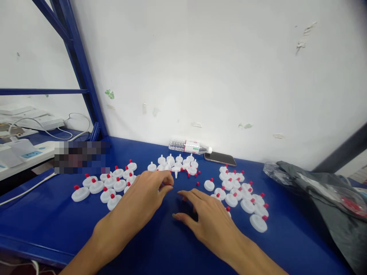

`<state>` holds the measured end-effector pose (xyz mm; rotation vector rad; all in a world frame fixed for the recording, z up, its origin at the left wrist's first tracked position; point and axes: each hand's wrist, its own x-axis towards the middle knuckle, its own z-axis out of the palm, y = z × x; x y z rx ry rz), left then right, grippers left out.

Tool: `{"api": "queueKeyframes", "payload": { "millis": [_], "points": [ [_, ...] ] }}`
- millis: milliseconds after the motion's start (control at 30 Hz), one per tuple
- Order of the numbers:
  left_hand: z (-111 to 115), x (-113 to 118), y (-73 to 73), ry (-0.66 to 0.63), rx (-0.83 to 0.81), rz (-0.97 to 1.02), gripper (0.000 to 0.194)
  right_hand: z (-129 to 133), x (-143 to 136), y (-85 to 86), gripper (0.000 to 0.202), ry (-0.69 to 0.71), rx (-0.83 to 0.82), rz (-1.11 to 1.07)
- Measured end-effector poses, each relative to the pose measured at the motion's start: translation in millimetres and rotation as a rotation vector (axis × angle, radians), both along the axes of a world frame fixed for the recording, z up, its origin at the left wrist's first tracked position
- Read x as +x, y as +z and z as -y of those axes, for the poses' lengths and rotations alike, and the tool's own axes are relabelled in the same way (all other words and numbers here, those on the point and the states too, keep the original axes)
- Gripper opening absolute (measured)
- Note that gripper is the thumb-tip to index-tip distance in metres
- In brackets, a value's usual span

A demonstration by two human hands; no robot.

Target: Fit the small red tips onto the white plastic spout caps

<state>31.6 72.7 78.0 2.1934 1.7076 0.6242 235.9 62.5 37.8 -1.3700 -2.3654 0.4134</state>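
Observation:
My left hand (146, 191) is closed in a pinch above the middle of the table. A speck of red, a small red cap (171, 185), shows between its thumb and forefinger. Facing it, my right hand (205, 212) is open, thumb apart from the fingers, nothing visible in it. Beyond both hands lies a pile of white disc filters (170, 161) without caps, with several loose red caps (189, 172) at its near side. White disc filters with red caps stand in groups on the left (96, 186) and right (247, 205); my hands partly cover both groups.
A clear plastic bottle (190, 146) lies along the wall beside a dark phone (220, 158). Grey plastic bags (323, 206) cover the right side of the blue table (160, 244). A power strip (31, 154) with cables and a blue metal frame (82, 72) stand at left.

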Motion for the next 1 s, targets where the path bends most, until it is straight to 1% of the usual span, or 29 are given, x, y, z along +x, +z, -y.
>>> {"api": "queueKeyframes", "payload": {
  "millis": [67,133,233,333,400,433,533,600,700,767,867,1000],
  "points": [
    [-0.4,-6.2,-6.7,0.045,0.015,-0.101,0.012,0.2,-2.5,-4.0,0.040,0.031,0.019,0.003],
    [-0.7,-11.7,-12.8,0.064,0.000,-0.140,0.011,0.1,-4.2,-6.7,0.036,0.054,0.033,0.008],
    [-2.8,-14.3,-19.0,0.067,-0.024,-0.141,0.013,0.3,-5.1,-9.0,0.034,0.065,0.043,0.010],
    [-5.9,-8.7,-21.2,0.044,-0.047,-0.109,0.017,1.0,-5.8,-11.6,0.044,0.043,0.060,0.014],
    [-6.7,-1.7,-20.0,0.006,-0.065,-0.078,0.015,1.3,-6.8,-13.4,0.054,0.026,0.071,0.003],
    [-6.4,2.3,-18.5,-0.019,-0.077,-0.058,0.014,1.4,-7.2,-14.0,0.054,0.027,0.071,-0.011],
    [-1.9,13.0,-9.6,-0.090,-0.122,0.058,0.014,0.9,-7.5,-13.3,0.033,0.041,0.047,-0.078],
    [2.4,17.1,-2.1,-0.112,-0.133,0.159,0.014,0.7,-6.7,-10.6,0.024,0.028,0.021,-0.137],
    [6.7,17.5,5.6,-0.105,-0.123,0.301,0.015,1.3,-5.1,-5.2,0.019,-0.001,-0.014,-0.235],
    [7.4,15.6,7.0,-0.103,-0.128,0.372,0.015,2.0,-4.5,-2.6,0.019,-0.009,-0.027,-0.274],
    [6.7,13.9,6.1,-0.112,-0.146,0.397,0.016,2.6,-4.2,-1.4,0.018,-0.016,-0.037,-0.297],
    [6.2,16.8,7.4,-0.134,-0.166,0.318,0.018,2.2,-2.9,-3.0,0.017,0.002,-0.036,-0.283]
  ]
}}
